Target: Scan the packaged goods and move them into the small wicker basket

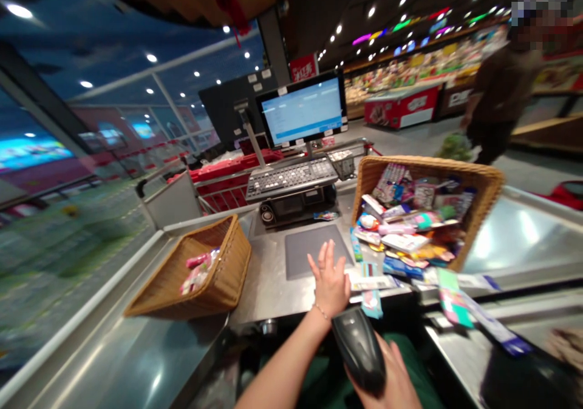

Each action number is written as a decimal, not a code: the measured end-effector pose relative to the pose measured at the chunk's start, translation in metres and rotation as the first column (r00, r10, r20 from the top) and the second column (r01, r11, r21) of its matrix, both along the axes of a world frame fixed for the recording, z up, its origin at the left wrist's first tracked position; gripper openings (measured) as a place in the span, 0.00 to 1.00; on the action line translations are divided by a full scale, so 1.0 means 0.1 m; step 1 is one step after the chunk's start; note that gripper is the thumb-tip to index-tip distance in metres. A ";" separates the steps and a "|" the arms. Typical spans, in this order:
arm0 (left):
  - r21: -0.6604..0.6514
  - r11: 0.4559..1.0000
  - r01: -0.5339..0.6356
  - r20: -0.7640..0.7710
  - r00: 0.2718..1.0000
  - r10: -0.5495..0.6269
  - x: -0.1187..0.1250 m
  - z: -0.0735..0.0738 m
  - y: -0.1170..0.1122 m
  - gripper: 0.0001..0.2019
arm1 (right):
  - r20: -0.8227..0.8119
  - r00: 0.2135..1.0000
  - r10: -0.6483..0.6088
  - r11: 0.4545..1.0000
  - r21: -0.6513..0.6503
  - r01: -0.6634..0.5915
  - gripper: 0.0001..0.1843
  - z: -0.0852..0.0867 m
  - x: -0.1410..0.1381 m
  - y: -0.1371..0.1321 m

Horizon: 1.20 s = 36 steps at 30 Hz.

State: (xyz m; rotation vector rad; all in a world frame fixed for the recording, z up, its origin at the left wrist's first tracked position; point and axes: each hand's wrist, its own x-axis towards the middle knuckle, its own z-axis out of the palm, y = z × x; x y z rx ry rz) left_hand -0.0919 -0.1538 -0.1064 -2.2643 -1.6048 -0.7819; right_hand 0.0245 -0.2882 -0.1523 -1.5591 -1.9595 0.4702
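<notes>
My left hand reaches over the steel counter with its fingers spread and nothing in them. It is beside the grey scanner pad. Low in the view, my right hand grips a black barcode scanner, which hides most of its fingers. To the right of my left hand, a tilted wicker basket holds many small packaged goods. Several boxes and packets lie in front of it, among them a long white and purple box and a green and pink packet.
A second wicker basket with a few pink packages stands at the left. Behind the counter are a keyboard and a lit monitor. A person stands at the far right, near a red freezer.
</notes>
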 end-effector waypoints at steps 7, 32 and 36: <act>-0.044 0.996 0.073 -0.039 0.996 -0.075 0.17 -0.11 0.03 0.16 | -0.015 1.000 -0.019 1.000 -0.011 0.018 0.29 -0.01 0.05 -0.01; -0.518 0.856 0.007 -0.164 0.981 -0.107 0.47 0.00 0.14 0.14 | -0.005 0.996 -0.093 0.989 0.115 0.093 0.27 -0.11 0.14 -0.01; -0.517 0.856 0.002 -0.159 0.982 -0.099 0.49 0.00 0.15 0.13 | 0.003 0.996 -0.094 0.989 0.117 0.093 0.27 -0.14 0.13 -0.01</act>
